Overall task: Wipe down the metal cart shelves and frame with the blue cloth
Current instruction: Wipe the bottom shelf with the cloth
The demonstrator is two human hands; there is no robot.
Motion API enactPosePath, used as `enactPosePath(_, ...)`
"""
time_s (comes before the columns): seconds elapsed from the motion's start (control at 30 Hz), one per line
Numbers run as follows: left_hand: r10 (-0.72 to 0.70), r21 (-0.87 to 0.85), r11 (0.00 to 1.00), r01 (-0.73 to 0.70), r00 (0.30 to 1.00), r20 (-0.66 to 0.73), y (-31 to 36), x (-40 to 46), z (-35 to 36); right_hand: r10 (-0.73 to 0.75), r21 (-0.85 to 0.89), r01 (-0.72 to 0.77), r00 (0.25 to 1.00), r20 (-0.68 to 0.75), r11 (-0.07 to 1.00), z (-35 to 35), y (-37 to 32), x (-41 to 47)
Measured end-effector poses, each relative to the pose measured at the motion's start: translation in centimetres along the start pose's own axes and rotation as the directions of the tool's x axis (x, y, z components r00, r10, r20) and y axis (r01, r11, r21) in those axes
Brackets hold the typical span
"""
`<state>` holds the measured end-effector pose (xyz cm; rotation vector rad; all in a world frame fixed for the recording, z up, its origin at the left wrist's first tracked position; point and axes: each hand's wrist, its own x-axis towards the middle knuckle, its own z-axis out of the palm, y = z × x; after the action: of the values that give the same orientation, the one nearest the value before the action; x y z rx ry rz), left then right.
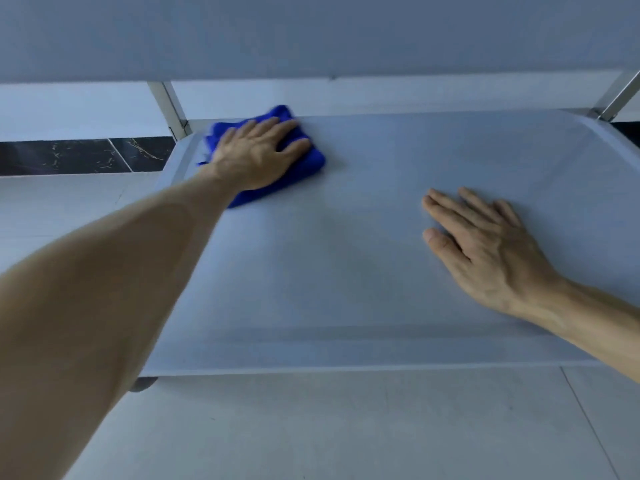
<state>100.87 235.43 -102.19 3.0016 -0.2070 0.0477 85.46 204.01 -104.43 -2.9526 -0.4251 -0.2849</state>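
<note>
The left forearm (104,289), nearest the camera, stretches from 8 o'clock up across the lower shelf (329,271) of the metal cart. Its left hand (256,154) lies flat on the blue cloth (311,161) at the shelf's 11 o'clock corner, fingers (277,128) straight and slightly spread, pressing the bunched cloth down beside a frame post (169,109). At 3 o'clock the right hand (485,251) rests palm-down on bare shelf metal, fingers (450,213) extended and nearly together, well apart from the cloth. An upper shelf (311,36) spans 12 o'clock, a second post (620,95) stands at 2 o'clock, and the pale tiled floor (346,427) fills 6 o'clock.
</note>
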Motion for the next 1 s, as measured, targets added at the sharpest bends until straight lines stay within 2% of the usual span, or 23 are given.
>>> enactPosePath(0.1, -0.295, -0.023, 0.955, 0.295, 0.955, 0.012, -3.8, -0.2, -0.4, -0.007, 0.003, 0.007, 1.0, -0.006, 1.0, 0.1, -0.1, 0.0)
enactPosePath(0.13, -0.355, -0.034, 0.934, 0.355, 0.935, 0.017, -4.1, -0.2, -0.4, -0.007, 0.003, 0.007, 1.0, -0.012, 1.0, 0.1, -0.2, -0.1)
enactPosePath(0.23, -0.38, -0.036, 0.924, 0.381, 0.924, 0.027, -3.0, 0.4, -0.4, 0.007, 0.003, -0.007, 1.0, -0.014, 1.0, 0.1, -0.5, 0.0)
enactPosePath(0.33, -0.265, -0.025, 0.964, 0.266, 0.964, 0.034, 0.1, 1.1, -0.3, 0.026, -0.001, -0.026, 1.0, -0.005, 1.0, 0.1, -0.8, 0.1)
enactPosePath(0.47, -0.006, -0.006, 1.0, 0.006, 0.999, 0.04, 6.7, 1.6, 0.6, 0.023, 0.005, -0.023, 1.0, -0.005, 1.0, 0.0, -0.8, -0.1)
enactPosePath(0.6, 0.214, -0.048, 0.977, -0.21, 0.972, 0.102, 12.7, -0.1, 1.4, 0.034, 0.013, -0.035, 0.999, 0.029, 0.999, -0.2, -0.5, -0.2)
enactPosePath(0.67, 0.324, -0.127, 0.943, -0.309, 0.939, 0.117, 13.8, -1.1, 1.3, 0.037, 0.019, -0.039, 0.998, 0.054, 0.999, -0.3, -0.5, -0.2)
enactPosePath(0.73, 0.368, -0.254, 0.899, -0.357, 0.93, -0.004, 13.1, -2.0, 0.7, 0.026, 0.049, -0.029, 0.998, 0.051, 0.998, -0.5, -0.6, -0.4)
enactPosePath(0.83, 0.162, -0.393, 0.889, -0.235, 0.964, -0.209, 9.9, -2.8, -0.2, 0.066, 0.138, -0.06, 0.997, -0.042, 0.989, -1.7, -0.9, 0.4)
enactPosePath(0.93, -0.006, -0.315, 0.947, -0.062, 0.978, -0.21, 6.0, -4.0, -0.5, 0.159, 0.192, -0.12, 0.966, -0.202, 0.974, -3.3, -2.1, 2.8)
enactPosePath(1.0, -0.045, -0.257, 0.966, -0.003, 0.982, -0.182, 4.2, -5.2, -0.5, 0.096, 0.199, -0.043, 0.961, -0.261, 0.979, -3.7, -3.7, 4.9)
